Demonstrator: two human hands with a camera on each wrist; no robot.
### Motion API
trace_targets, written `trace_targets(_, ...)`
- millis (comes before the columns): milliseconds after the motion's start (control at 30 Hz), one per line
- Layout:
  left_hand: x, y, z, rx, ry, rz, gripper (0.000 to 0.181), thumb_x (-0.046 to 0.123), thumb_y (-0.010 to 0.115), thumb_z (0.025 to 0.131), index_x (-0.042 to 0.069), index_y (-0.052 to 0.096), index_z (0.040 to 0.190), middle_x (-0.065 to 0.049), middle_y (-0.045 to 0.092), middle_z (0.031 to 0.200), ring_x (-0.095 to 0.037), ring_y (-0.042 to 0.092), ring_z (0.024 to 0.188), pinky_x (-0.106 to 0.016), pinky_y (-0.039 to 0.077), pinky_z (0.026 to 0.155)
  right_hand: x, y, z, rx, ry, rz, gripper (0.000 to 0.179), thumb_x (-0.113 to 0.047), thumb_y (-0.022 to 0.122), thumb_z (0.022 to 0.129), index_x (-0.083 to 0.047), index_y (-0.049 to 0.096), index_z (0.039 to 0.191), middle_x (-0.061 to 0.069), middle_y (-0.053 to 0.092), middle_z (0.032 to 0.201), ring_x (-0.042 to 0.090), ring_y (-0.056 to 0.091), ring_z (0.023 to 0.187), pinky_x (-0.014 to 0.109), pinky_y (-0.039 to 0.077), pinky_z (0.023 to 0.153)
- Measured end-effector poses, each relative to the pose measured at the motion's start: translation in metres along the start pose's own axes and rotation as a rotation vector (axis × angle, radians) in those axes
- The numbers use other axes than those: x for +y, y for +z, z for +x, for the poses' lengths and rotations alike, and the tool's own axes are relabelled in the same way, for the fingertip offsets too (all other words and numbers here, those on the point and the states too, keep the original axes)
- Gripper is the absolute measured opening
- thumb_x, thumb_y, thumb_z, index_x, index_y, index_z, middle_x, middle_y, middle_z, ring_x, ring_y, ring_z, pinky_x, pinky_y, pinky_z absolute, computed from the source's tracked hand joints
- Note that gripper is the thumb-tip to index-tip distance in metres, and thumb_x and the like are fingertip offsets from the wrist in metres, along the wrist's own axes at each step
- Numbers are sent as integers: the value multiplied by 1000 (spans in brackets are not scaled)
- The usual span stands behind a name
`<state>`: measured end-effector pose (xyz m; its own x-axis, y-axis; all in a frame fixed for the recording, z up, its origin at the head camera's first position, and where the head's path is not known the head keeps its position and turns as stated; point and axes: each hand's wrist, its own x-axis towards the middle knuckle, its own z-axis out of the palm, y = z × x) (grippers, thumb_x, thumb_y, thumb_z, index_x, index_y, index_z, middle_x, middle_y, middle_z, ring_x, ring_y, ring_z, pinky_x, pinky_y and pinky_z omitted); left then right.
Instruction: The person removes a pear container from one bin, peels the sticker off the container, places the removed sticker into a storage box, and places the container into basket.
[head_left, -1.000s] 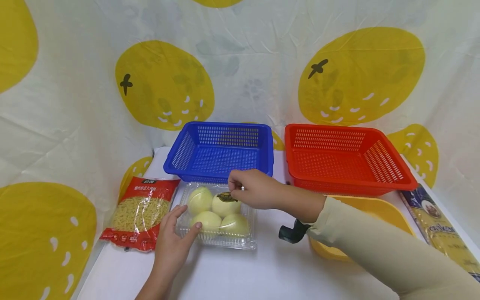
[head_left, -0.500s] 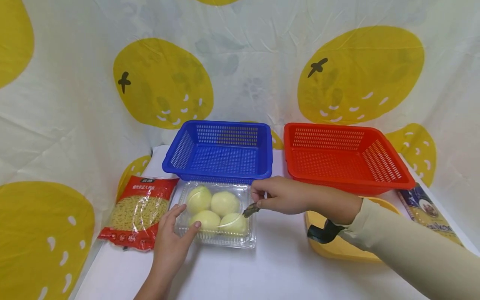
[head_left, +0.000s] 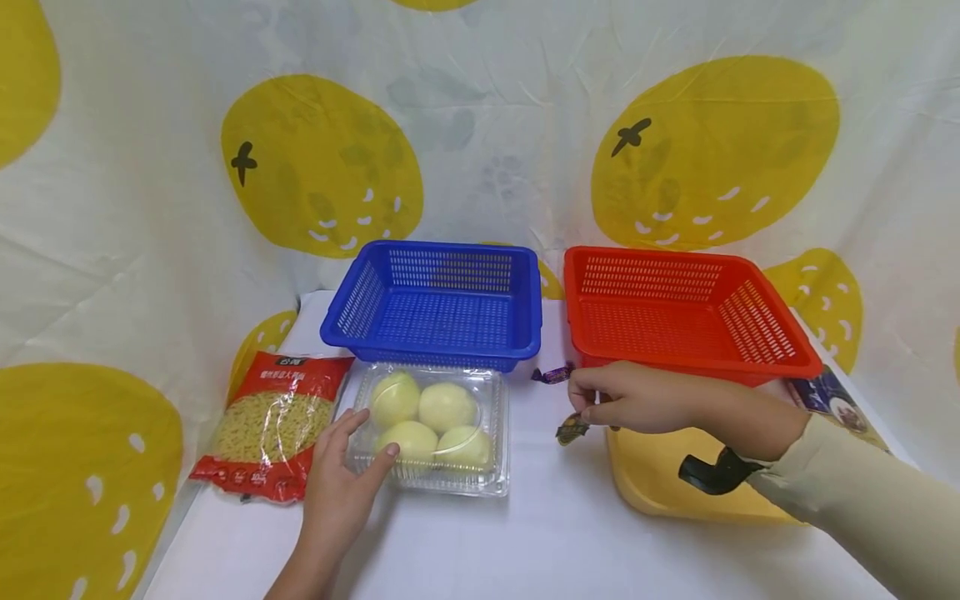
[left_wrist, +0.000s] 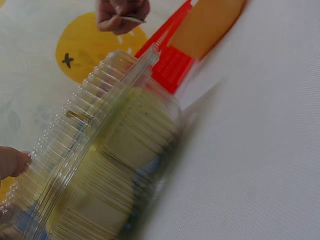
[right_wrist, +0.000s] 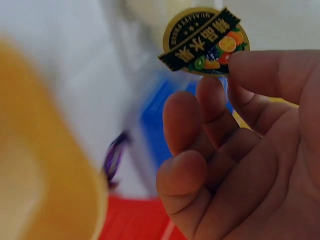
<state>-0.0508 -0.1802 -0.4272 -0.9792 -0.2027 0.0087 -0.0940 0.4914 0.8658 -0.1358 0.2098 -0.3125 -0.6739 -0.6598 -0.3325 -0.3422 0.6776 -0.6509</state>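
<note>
A clear plastic clamshell box [head_left: 491,429] holding several pale yellow-green round fruits [head_left: 447,408] stands on the white table, its lid down. My left hand [head_left: 341,475] rests at its left front corner, fingers on the left side and thumb on the front of the lid. In the left wrist view the box's ribbed side [left_wrist: 107,165] fills the middle. To the right of the box, above the table, my right hand [head_left: 630,398] pinches a round black-and-gold fruit sticker [head_left: 572,429] between thumb and finger. The right wrist view shows the sticker's [right_wrist: 206,44] printed face.
Behind stand a blue basket [head_left: 348,340] and a red basket [head_left: 806,358]. A purple wrapped candy [head_left: 553,374] lies between them, nearer the front. A yellow bin [head_left: 637,492] sits under the right arm. A pasta bag [head_left: 277,417] lies left; a blue-and-gold packet [head_left: 832,400] lies right.
The sticker, on the lid a second ago, has come off in my right hand and moved right, away from the box. The purple candy has come into view. My left hand stays put.
</note>
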Motion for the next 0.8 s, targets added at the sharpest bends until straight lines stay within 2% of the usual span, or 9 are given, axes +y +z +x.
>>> trace_targets(200,1,-2,0,0,-5,-1,67,24,84,95,10,54,154,-17,36,167,-42,31,156,-68,23,124,36,-7,-23,-33,68,64,11,-16,67,104,-16,58,97,7,63,92,24,61,87,33,57,72)
trace_targets(333,1,-1,0,-7,-23,0,68,25,83,95,12,54,155,-16,35,168,-42,30,157,-69,23,124,59,-11,-37,-60,88,126,12,-13,65,104,-13,57,96,6,61,92,25,59,88,34,58,72)
trace_targets(533,0,-1,0,-22,-44,4,68,27,83,96,15,53,155,-15,34,169,-41,28,157,-70,24,124,93,-12,-54,-103,159,122,11,-10,65,102,-12,57,95,5,61,91,22,57,82,32,57,71)
trace_targets(667,-1,0,0,-16,-33,-1,67,27,83,96,15,54,155,-14,35,169,-41,29,157,-70,24,124,110,-8,-61,-141,209,145,10,-8,65,101,-10,57,97,4,59,92,20,55,83,30,54,70)
trace_targets(800,-2,1,1,-7,-14,-9,67,25,83,95,14,54,154,-15,36,168,-40,30,157,-69,23,124,122,-3,-65,-137,234,132,11,-7,66,101,-9,57,95,3,58,90,19,54,79,28,50,67)
